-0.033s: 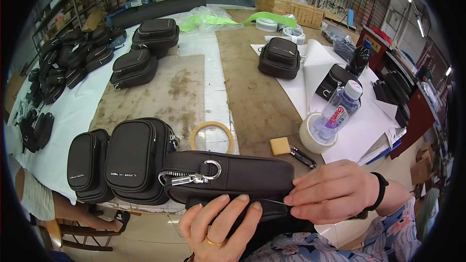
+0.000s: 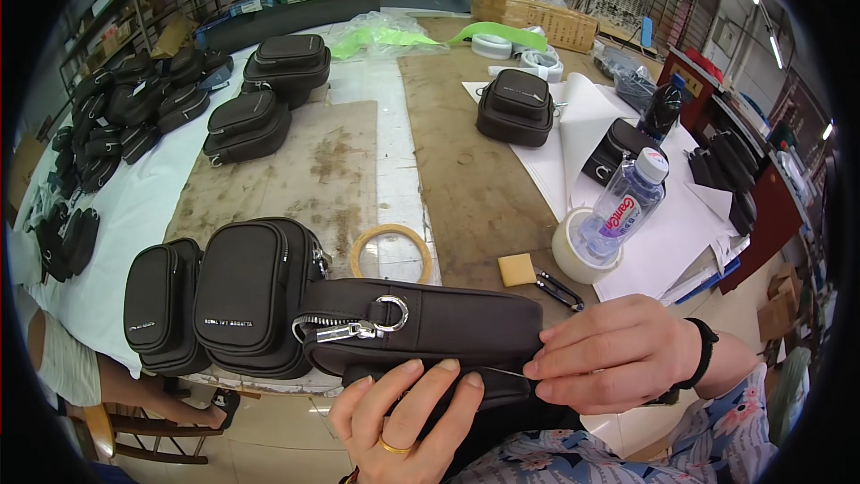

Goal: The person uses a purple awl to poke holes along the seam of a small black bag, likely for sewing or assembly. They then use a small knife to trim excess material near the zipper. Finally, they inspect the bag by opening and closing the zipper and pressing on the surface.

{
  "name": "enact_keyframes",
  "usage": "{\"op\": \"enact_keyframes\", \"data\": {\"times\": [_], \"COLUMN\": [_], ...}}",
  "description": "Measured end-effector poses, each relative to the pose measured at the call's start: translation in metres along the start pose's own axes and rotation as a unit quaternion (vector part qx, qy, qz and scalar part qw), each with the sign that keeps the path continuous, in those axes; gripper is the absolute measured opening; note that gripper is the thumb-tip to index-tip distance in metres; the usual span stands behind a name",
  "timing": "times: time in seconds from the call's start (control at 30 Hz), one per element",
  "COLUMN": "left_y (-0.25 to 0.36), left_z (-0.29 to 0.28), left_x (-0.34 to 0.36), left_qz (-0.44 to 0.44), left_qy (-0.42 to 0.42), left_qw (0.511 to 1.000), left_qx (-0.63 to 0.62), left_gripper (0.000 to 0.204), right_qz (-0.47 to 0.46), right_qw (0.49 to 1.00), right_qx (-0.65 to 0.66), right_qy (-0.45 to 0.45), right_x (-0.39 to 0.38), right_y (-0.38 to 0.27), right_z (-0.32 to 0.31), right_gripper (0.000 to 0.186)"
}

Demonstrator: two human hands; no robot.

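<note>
A dark leather bag (image 2: 466, 323) with a silver zipper and ring lies on its side near the table's front edge. My left hand (image 2: 408, 417), a gold ring on one finger, curls over the bag's lower pocket section. My right hand (image 2: 609, 354) pinches that section's right end, where a thin pale line runs along the edge; I cannot make out what it is. Two upright dark bags (image 2: 251, 287) (image 2: 161, 300) stand just left. A tape roll (image 2: 390, 229) lies behind my bag, with a yellow block (image 2: 517, 271) and black snips (image 2: 560, 291) to its right.
Further dark bags (image 2: 134, 103) are piled at the left, with others (image 2: 515, 103) farther back. A clear bottle (image 2: 623, 206) sits in a white roll (image 2: 569, 251) on paper sheets at the right. A person's leg (image 2: 152, 394) and a wooden chair (image 2: 143, 435) show below the left edge.
</note>
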State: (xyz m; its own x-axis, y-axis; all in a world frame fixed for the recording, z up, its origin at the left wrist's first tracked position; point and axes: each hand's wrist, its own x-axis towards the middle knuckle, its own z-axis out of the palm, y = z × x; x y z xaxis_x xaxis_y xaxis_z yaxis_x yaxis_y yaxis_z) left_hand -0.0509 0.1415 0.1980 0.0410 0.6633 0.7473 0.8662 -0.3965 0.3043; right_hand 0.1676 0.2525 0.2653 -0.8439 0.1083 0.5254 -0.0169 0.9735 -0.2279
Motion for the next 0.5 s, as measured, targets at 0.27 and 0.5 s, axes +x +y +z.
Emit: {"op": "enact_keyframes", "data": {"times": [0.27,0.5], "left_y": [0.0001,0.0013], "left_z": [-0.0012,-0.0008], "left_x": [-0.0002,0.0008], "left_qz": [0.000,-0.004], "left_qy": [0.001,-0.008], "left_qw": [1.000,1.000], "left_qx": [-0.003,0.007], "left_gripper": [0.028,0.027], "right_qz": [0.063,-0.022], "right_qw": [0.994,0.998], "right_qx": [0.083,-0.053], "right_qy": [-0.011,-0.021], "right_x": [0.0109,0.0061], "right_y": [-0.0022,-0.0064], "right_z": [-0.0073,-0.0010], "right_gripper": [0.012,0.011]}}
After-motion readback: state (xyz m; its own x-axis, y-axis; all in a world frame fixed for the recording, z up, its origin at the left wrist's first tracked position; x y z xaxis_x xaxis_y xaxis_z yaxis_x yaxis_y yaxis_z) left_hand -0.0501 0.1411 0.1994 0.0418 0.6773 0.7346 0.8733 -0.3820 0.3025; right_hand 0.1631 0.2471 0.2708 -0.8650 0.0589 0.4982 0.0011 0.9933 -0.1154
